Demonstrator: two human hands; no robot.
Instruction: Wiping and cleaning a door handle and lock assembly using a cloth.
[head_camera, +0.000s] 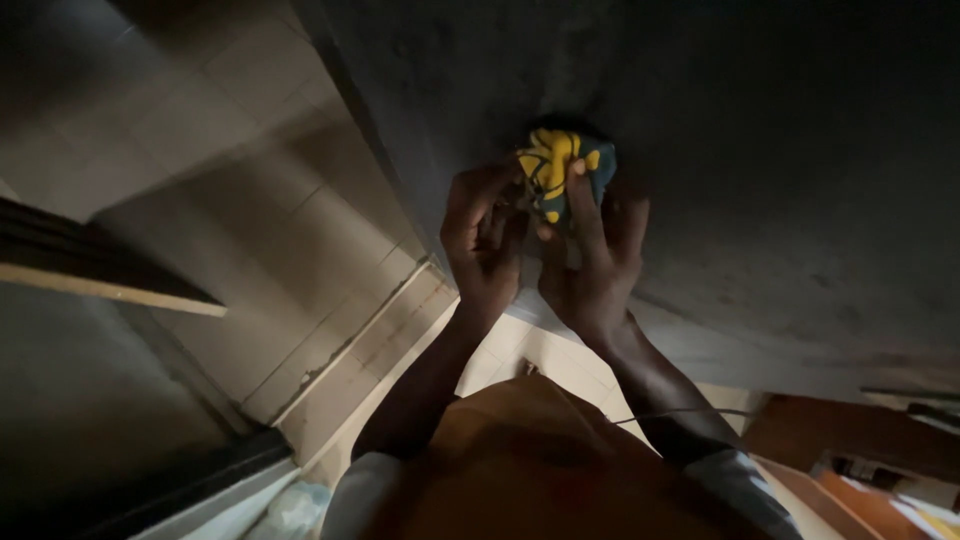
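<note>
Between both hands (540, 250), crumpled cloth (562, 172)

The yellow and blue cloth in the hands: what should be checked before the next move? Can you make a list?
1. Left hand touching the crumpled yellow and blue cloth: ok, at its left edge.
2. Right hand on the cloth: ok, fingers over it.
3. Cloth pressed against the dark grey wall: ok, it looks so.
4. Firmness of each grip: cannot tell.
5. Cloth wet or dry: cannot tell, too dim.
6. Thin cord by the right forearm, clear of the hands: ok.
</note>
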